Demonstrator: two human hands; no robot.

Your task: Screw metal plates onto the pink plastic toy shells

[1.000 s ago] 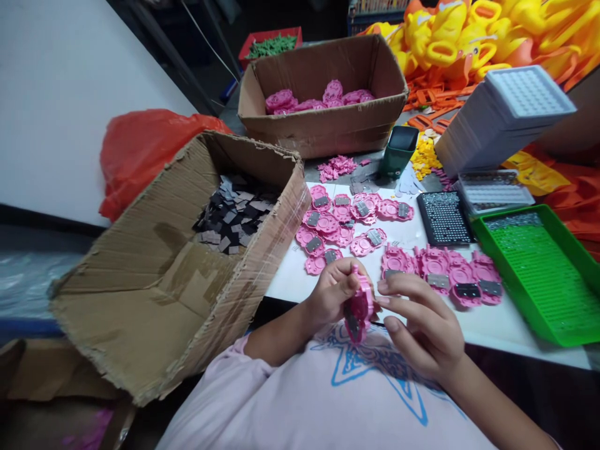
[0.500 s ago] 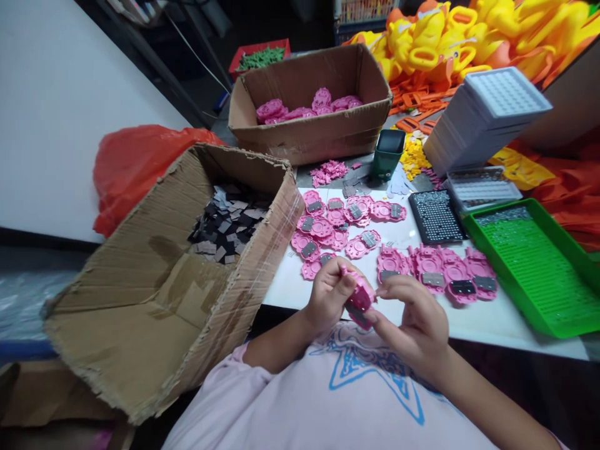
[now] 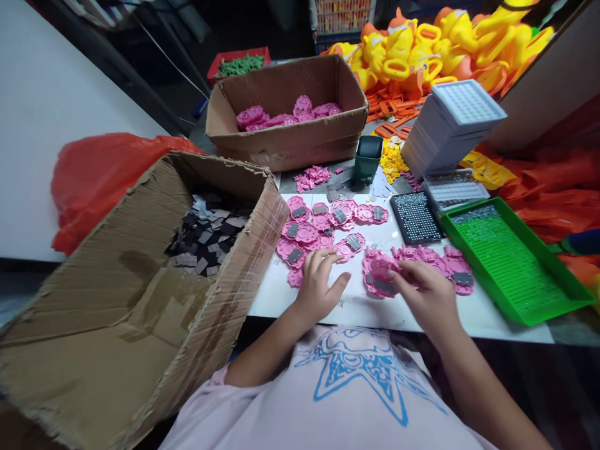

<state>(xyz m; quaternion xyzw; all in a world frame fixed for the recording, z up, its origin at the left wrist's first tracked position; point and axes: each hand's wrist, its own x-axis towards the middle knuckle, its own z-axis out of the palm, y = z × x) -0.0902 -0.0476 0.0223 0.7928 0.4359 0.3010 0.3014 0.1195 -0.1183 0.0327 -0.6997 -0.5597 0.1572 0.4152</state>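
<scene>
In the head view, my right hand point(image 3: 429, 297) pinches the right edge of a pink plastic casing point(image 3: 380, 267) with a dark grey patch low on it. That casing is at the left end of a row of pink casings point(image 3: 458, 275) and overlaps the one under it; whether it rests there I cannot tell. My left hand point(image 3: 319, 289) is open, its thumb apart from the fingers and nothing in it. Its fingertips reach the near side of a loose cluster of pink casings point(image 3: 307, 232) with grey or black rectangles on them.
A cardboard box point(image 3: 225, 294) of dark flat pieces point(image 3: 210, 234) stands at left. Behind are a box point(image 3: 285, 147) of pink casings and a dark green cup point(image 3: 368, 159). At right are a black tray point(image 3: 415, 217), a green tray point(image 3: 515, 269) and stacked white trays point(image 3: 445, 131).
The casing both hands held near my body is now at the row's left end in my right hand. My left hand has let go and opened. The view has shifted right.
</scene>
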